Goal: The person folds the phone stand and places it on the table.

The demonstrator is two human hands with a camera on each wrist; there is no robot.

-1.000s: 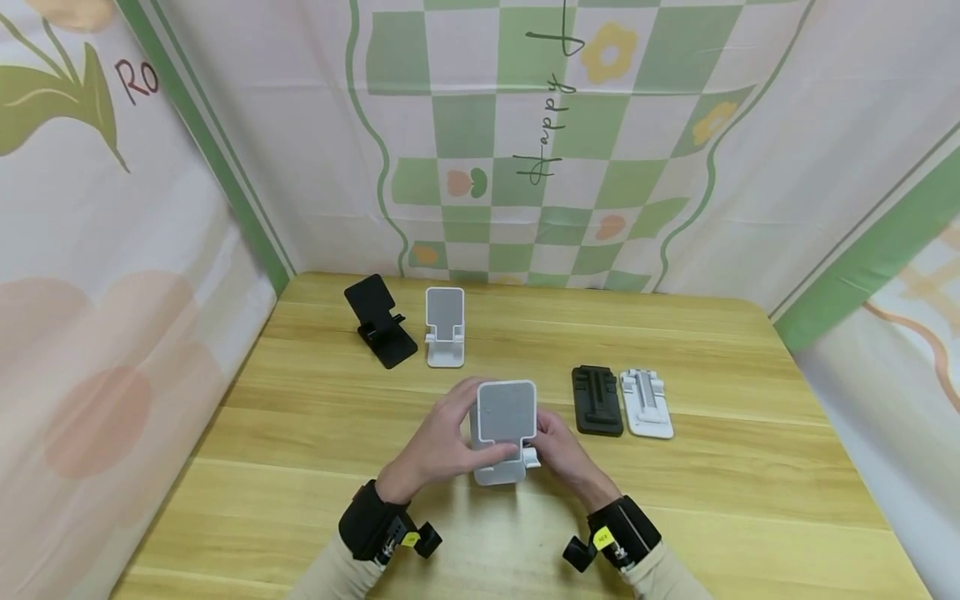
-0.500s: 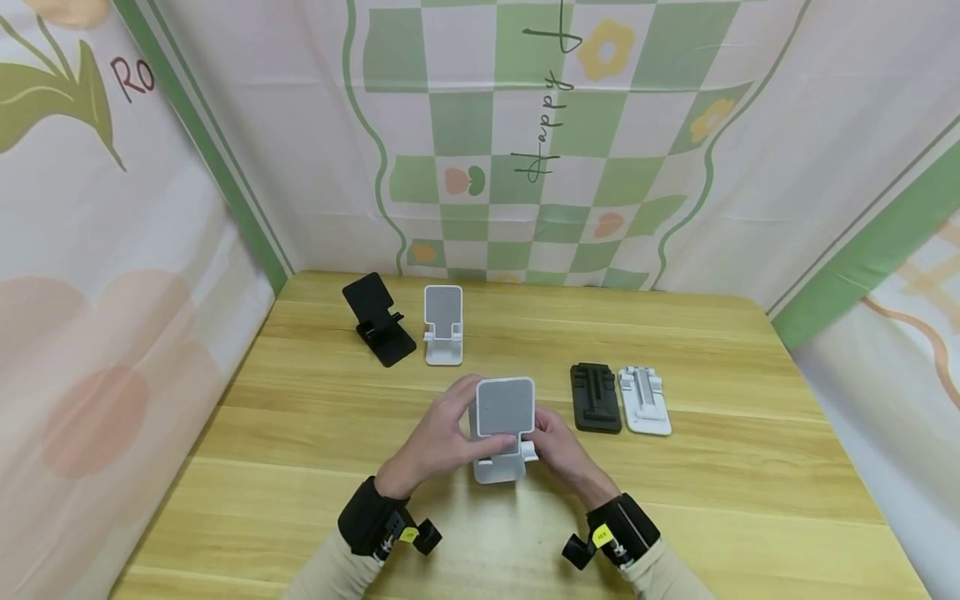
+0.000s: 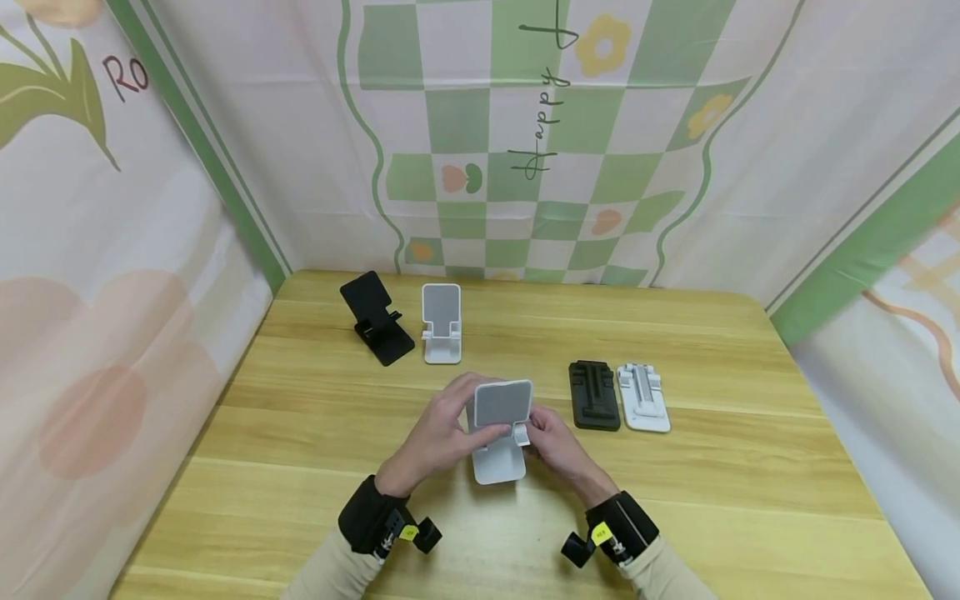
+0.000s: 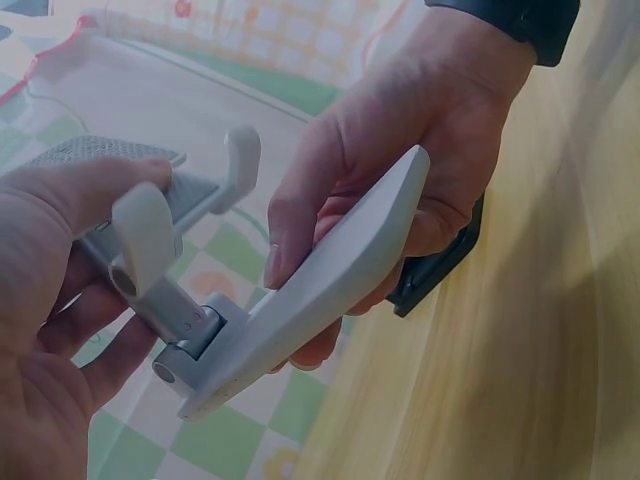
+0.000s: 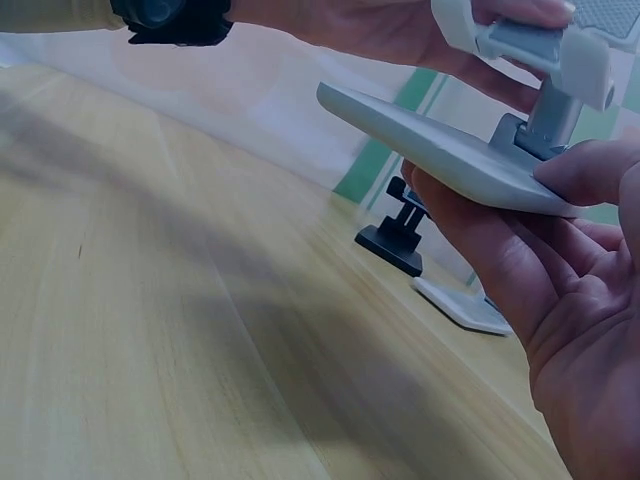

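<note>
Both hands hold a white phone stand [image 3: 501,403] with a grey pad above the table. My left hand [image 3: 437,431] grips its upper plate, the thumb lying across the front below the pad. On the other side my right hand [image 3: 561,448] pinches the white base [image 5: 450,160], thumb on top and fingers underneath. In the left wrist view, a hinged post [image 4: 185,320] joins the base to the plate, and two lip hooks [image 4: 242,165] stick out from the plate. The stand is unfolded, its plate at an angle to the base.
At the back left of the wooden table [image 3: 300,417] stand an unfolded black phone stand [image 3: 377,318] and an unfolded white one [image 3: 442,323]. To the right lie a folded black stand [image 3: 595,396] and a folded white stand [image 3: 643,398]. Patterned cloth [image 3: 517,167] hangs behind.
The held stand's upper plate has tilted relative to its base, so the pad looks shorter and more of the base shows. Both hands keep their hold in nearly the same place.
</note>
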